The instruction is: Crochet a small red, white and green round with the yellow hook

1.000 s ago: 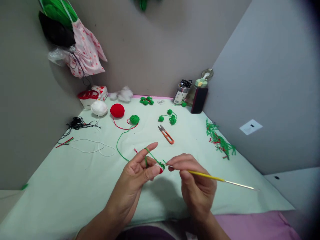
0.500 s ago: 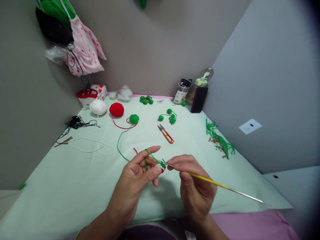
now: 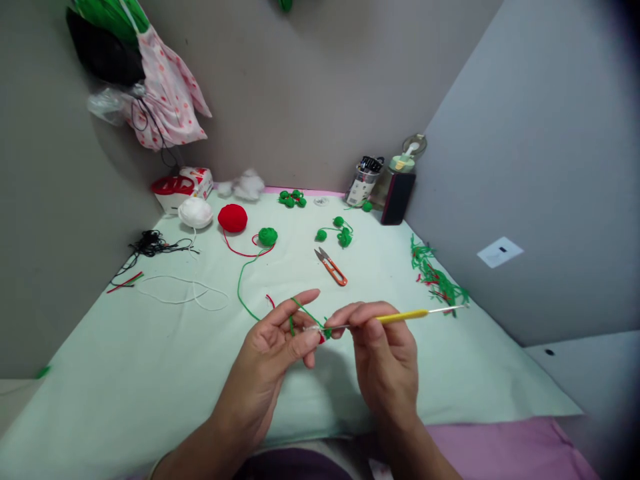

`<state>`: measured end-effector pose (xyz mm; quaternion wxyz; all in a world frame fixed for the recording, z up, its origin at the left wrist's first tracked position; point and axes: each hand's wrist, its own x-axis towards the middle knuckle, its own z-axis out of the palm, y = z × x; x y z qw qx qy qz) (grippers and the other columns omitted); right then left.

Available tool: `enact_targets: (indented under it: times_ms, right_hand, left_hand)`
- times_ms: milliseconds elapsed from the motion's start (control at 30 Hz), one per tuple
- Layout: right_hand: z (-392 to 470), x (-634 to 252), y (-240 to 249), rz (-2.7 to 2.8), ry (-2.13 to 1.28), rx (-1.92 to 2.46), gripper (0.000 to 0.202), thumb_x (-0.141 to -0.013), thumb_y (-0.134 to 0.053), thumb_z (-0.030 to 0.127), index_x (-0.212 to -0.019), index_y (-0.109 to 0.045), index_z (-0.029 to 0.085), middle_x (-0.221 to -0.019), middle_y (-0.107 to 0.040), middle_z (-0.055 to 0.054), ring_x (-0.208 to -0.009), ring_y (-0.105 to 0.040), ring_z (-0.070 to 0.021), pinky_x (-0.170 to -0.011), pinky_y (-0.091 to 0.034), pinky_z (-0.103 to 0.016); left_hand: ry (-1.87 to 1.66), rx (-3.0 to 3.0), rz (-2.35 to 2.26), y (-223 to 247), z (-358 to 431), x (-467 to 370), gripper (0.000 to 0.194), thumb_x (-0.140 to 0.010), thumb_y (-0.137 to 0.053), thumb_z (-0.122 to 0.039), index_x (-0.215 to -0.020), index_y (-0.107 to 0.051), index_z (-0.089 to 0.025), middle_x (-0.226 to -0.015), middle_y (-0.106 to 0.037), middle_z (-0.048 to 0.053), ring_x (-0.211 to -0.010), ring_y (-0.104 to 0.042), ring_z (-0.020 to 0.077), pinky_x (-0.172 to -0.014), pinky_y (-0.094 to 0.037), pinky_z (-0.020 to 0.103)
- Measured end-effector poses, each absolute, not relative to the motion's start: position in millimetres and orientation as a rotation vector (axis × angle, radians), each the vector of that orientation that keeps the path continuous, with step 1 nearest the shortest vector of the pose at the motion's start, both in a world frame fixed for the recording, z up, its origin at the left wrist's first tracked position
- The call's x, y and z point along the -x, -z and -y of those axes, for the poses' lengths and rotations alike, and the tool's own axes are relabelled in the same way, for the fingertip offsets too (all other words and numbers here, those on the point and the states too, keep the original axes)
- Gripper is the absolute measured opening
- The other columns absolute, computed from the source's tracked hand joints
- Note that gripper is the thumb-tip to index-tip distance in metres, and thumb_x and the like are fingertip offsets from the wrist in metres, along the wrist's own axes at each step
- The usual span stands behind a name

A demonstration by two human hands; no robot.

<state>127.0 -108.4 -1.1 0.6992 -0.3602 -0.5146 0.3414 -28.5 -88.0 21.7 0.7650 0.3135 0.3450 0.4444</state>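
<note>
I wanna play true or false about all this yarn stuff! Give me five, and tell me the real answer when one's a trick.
1. The right hand holds a hook with a yellow handle. True.
2. The white ball is between the red ball and the green ball. False: the red ball is between the white ball and the green ball.
3. Green yarn goes over a finger of the left hand. True.
4. The left hand is holding the snips. False: the orange snips lie on the table.
5. The phone lies flat. False: the phone stands up by the bottle.
</note>
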Motion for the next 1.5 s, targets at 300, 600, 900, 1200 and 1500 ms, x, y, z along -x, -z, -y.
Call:
enact_targets:
  times_ms: [300,600,900,1200,1500]
  right_hand:
    - [120,-134,-1,1.713,-0.209,0.886,0.028,-0.105,-0.052,0.013,-0.125,-0.068,0.025,-0.103,-0.08,-0.009,-0.093,-0.076,-0.0228,-0.076,-0.063,-0.038]
    - [118,-129,4,1.598,-0.155,0.952,0.029,-0.103,-0.057,0.011,-0.12,-0.075,0.027,-0.098,-0.076,-0.006,-0.09,-0.072,-0.0208,-0.076,-0.062,-0.035]
    - [108,-121,-2,1.391,-0.511,0.875,0.02,-0.103,-0.064,0.019,-0.108,-0.081,0.028,-0.095,-0.08,-0.006,-0.093,-0.075,-0.0217,-0.077,-0.063,-0.035]
    - [112,-128,6,1.517,-0.235,0.978,0.031,-0.1,-0.064,0.01,-0.117,-0.079,0.03,-0.1,-0.078,-0.006,-0.089,-0.073,-0.0213,-0.074,-0.062,-0.036]
    - [101,-124,1,1.25,-0.736,0.848,0.013,-0.101,-0.069,0.026,-0.098,-0.082,0.025,-0.091,-0.078,-0.005,-0.088,-0.072,-0.0196,-0.077,-0.06,-0.033]
  left_hand:
    - [-1.133,-0.945,-0.951,-11,88,28,0.039,-0.082,-0.089,-0.03,-0.12,-0.083,-0.034,-0.084,-0.069,-0.002,-0.085,-0.059,0.016,-0.088,-0.048,0.028]
    - [-0.85,-0.487,-0.65,-17,85,29,0.059,-0.074,-0.095,-0.03,-0.13,-0.078,-0.021,-0.084,-0.068,0.001,-0.082,-0.061,0.0148,-0.091,-0.048,0.031]
    - [-0.956,-0.707,-0.717,-14,87,27,0.046,-0.081,-0.092,-0.029,-0.125,-0.081,-0.034,-0.09,-0.069,-0.002,-0.09,-0.06,0.0141,-0.094,-0.045,0.029]
    - [-0.872,-0.516,-0.659,-14,79,29,0.046,-0.078,-0.093,-0.031,-0.122,-0.082,-0.022,-0.088,-0.073,0.002,-0.088,-0.063,0.0156,-0.093,-0.045,0.03]
    - [-0.954,-0.778,-0.754,-14,82,30,0.043,-0.082,-0.091,-0.029,-0.123,-0.081,-0.037,-0.09,-0.07,-0.002,-0.095,-0.061,0.0156,-0.094,-0.044,0.029]
